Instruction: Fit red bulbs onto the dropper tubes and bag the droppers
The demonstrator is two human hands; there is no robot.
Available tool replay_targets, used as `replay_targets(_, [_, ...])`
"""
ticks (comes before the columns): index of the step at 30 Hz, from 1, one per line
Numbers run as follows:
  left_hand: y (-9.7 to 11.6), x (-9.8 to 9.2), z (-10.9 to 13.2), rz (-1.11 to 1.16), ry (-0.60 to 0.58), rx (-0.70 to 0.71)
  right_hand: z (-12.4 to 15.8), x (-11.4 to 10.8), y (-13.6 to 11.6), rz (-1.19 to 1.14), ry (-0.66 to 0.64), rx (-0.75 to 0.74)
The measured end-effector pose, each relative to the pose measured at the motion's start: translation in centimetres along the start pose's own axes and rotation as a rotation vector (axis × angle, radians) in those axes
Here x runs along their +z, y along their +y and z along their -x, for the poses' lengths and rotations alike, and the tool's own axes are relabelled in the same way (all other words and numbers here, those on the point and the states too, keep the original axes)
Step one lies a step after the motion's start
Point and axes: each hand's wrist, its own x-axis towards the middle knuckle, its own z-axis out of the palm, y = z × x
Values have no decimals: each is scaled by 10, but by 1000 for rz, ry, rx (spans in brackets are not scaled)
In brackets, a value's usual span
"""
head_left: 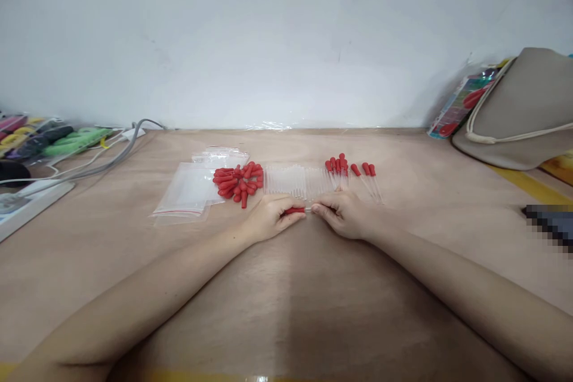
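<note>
My left hand [268, 218] is closed in a pinch on a red rubber bulb [294, 210]. My right hand [342, 213] is closed on a thin clear tube [308, 209] that meets the bulb between the two hands. Just beyond the hands lies a row of clear glass tubes [293, 182]. A heap of loose red bulbs [238, 182] sits to the left of that row. Several finished droppers with red bulbs [351, 173] lie to the right of it.
Small clear zip bags [190, 191] lie left of the bulbs on the wooden table [286, 310]. Grey cables [107, 158] and colourful items [49, 140] are at the far left. A beige bag [523, 110] and a colourful packet [461, 101] stand at the right by the wall.
</note>
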Motion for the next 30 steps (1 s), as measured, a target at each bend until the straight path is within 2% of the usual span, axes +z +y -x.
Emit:
replay_targets(6, [0,0,-1,27,25,-47,-5,-5,-6,-13,-61,42])
replay_targets(11, [0,-11,-4,-37,49,-41,-9,-30,-7,85,-134,36])
replay_targets(14, [-6,-28,-9,-192,72,-55,-8,-56,7,-12,-96,207])
replay_targets(17, [-17,-51,-15,-354,58,-171,-3,-79,35,28,114,513])
replay_targets(18, [-21,-59,-17,-395,34,-225,-1,-83,46,59,156,618])
replay_targets(21, [-27,-78,-22,-473,-96,-342,5,-85,72,96,143,855])
replay_targets(27, [-30,-101,-21,-459,-356,-465,5,-65,85,221,97,870])
replay_targets(30, [-33,-108,-18,-413,-414,-524,4,-63,84,264,30,883])
